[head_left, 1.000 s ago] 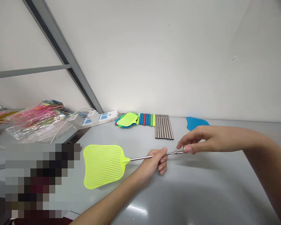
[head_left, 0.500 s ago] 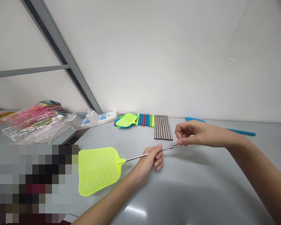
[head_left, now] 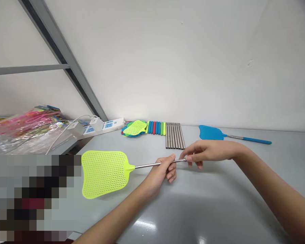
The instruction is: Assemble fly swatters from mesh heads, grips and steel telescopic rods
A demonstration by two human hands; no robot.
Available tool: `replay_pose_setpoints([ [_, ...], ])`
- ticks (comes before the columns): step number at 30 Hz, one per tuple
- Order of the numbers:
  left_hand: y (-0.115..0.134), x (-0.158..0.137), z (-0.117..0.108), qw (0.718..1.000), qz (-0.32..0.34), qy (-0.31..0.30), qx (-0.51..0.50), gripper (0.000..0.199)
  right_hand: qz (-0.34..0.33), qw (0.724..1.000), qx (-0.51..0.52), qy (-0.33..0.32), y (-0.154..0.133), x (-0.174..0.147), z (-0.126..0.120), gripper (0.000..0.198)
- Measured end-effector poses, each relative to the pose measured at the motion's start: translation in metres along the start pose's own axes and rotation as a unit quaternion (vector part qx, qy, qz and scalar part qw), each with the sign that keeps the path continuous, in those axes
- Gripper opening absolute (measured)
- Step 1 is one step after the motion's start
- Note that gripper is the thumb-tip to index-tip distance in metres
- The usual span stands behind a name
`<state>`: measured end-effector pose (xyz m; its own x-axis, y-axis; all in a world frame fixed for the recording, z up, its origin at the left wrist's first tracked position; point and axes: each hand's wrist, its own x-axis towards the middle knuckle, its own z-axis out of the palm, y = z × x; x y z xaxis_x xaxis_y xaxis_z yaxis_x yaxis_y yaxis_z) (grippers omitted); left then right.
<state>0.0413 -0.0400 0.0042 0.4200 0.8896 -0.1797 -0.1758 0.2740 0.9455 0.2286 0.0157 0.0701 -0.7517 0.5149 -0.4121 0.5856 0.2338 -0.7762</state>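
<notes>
A yellow-green fly swatter [head_left: 105, 173] with a perforated head hangs over the grey table, its thin metal rod pointing right. My left hand [head_left: 164, 171] is closed around the middle of that rod. At the rod's far end my right hand [head_left: 205, 152] pinches the tip between thumb and fingers. Behind the hands lies a row of metal tubes [head_left: 175, 136]. Left of them are colored handle grips [head_left: 155, 128] in yellow, blue, red and green, then a pile of swatter heads [head_left: 134, 128]. A blue fly swatter [head_left: 210, 132] with a blue handle rests at the back right.
A white power strip [head_left: 109, 124] with plugs and cables sits at the table's left rear. Plastic-bagged pink items [head_left: 27, 118] are heaped on a surface further left. A grey metal frame [head_left: 73, 78] stands against the white wall. The lower left is pixelated.
My right hand has moved left and slightly down along the rod toward my left hand. The blue fly swatter, partly covered before, now shows fully. The view has shifted slightly.
</notes>
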Motion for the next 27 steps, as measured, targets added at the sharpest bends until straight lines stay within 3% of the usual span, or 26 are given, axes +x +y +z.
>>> replay_pose_setpoints([
  [2, -0.001, 0.0, 0.0, 1.0, -0.001, 0.001, 0.0, 0.041, 0.003, 0.999, -0.019, -0.033, 0.001, 0.001, 0.001, 0.032],
  [6, -0.001, 0.0, 0.001, 1.0, 0.015, 0.017, -0.014, 0.042, -0.014, 0.999, -0.035, -0.001, 0.0, 0.005, 0.004, 0.029],
  [16, 0.0, 0.0, 0.0, 0.998, 0.002, 0.059, 0.021, 0.033, 0.001, 0.992, 0.123, -0.018, 0.006, 0.02, 0.011, 0.02],
  [21, -0.005, 0.002, 0.0, 0.999, -0.009, 0.033, 0.031, 0.03, 0.019, 0.975, 0.211, -0.058, 0.008, 0.026, 0.017, 0.02],
  [27, -0.009, 0.005, -0.004, 0.998, -0.05, -0.006, -0.026, 0.033, 0.012, 0.966, 0.246, -0.073, 0.009, 0.031, 0.028, 0.021],
])
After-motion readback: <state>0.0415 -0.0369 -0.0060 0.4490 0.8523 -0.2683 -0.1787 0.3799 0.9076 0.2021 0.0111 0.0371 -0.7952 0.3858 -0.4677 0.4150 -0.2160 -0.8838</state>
